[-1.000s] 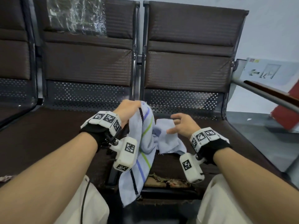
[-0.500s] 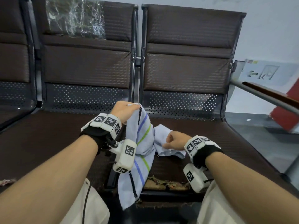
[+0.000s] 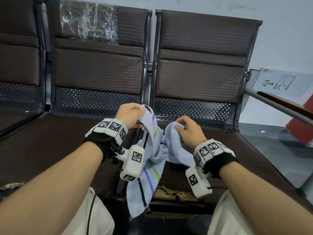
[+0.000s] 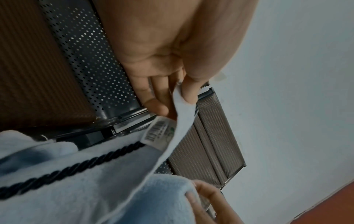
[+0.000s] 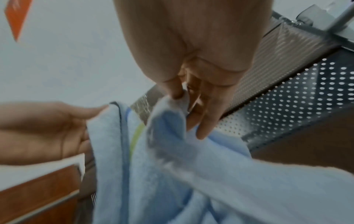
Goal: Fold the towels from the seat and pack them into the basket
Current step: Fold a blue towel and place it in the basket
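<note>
Dark brown waiting-room seats [image 3: 194, 77] in a row, with perforated metal backs, against a pale wall; clear plastic wrap [image 3: 88, 21] on the backrest of the middle one, and torn padding [image 3: 174, 194] at the front edge of the right seat. Early in the task, by the look of it: only one pale blue striped towel [image 3: 150, 168] in view, lifted above the seat and hanging loose, not yet folded. Left hand [image 3: 130, 114] pinching one top corner, fingers [image 4: 153, 104] and thumb closed on the hem near a label [image 4: 159, 133]. Right hand [image 3: 188, 129] pinching another bunched corner. No basket in view, so folding and packing both left to do.
</note>
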Demonstrator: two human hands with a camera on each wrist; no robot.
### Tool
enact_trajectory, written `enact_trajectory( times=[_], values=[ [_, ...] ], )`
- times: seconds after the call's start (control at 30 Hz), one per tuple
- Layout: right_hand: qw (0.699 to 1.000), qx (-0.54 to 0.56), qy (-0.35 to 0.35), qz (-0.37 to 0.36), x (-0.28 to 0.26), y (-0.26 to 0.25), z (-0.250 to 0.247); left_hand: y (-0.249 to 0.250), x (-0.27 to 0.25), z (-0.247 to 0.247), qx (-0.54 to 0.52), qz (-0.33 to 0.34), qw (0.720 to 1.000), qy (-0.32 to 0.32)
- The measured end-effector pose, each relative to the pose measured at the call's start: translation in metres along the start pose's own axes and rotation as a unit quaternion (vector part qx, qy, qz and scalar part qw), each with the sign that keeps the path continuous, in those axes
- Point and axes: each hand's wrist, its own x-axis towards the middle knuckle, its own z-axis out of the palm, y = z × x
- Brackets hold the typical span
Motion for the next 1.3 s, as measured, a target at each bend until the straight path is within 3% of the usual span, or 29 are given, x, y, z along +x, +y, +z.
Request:
enact_trajectory(
  times=[0.07,0.2,0.33,0.43,0.47,0.53,0.6,0.67,0.77,0.87,1.1,1.3],
  values=[
    [0.994,0.094,0.052,-0.018,-0.002,-0.01,-0.011,0.008,-0.003,0.0,-0.026,0.008,1.0,0.001],
    [0.95,0.296,0.102,-0.021,-0.005,-0.04,-0.031,0.026,-0.009,0.004,-0.102,0.038,0.994,-0.021],
    [0.91,0.408,0.056,-0.038,-0.006,-0.065,-0.05,0.035,-0.012,0.012,-0.153,0.045,0.987,-0.017],
    [0.892,0.448,-0.021,-0.058,-0.014,-0.06,-0.046,0.03,-0.012,0.02,-0.165,0.032,0.986,-0.017],
    [0.895,0.44,-0.044,-0.063,-0.017,-0.055,-0.042,0.028,-0.011,0.023,-0.161,0.025,0.986,-0.017],
    [0.93,0.351,-0.052,-0.092,-0.019,-0.047,-0.037,0.022,-0.009,0.026,-0.146,0.013,0.989,-0.018],
    [0.963,0.24,-0.014,-0.124,-0.018,-0.042,-0.036,0.019,-0.005,0.028,-0.121,0.006,0.992,-0.023],
    [0.975,0.175,0.039,-0.134,-0.016,-0.041,-0.036,0.017,-0.003,0.03,-0.086,0.016,0.996,-0.024],
    [0.963,0.174,0.104,-0.179,-0.016,-0.046,-0.037,0.015,-0.005,0.033,-0.024,0.058,0.998,-0.024],
    [0.945,0.226,0.072,-0.224,-0.02,-0.055,-0.034,0.014,-0.009,0.033,-0.006,0.085,0.996,-0.034],
    [0.977,0.094,0.109,-0.157,-0.02,-0.051,-0.022,0.016,-0.023,0.035,-0.021,0.083,0.988,-0.126],
    [0.978,0.105,0.125,-0.132,-0.019,-0.052,-0.019,0.018,-0.031,0.033,-0.05,0.076,0.983,-0.157]
  ],
)
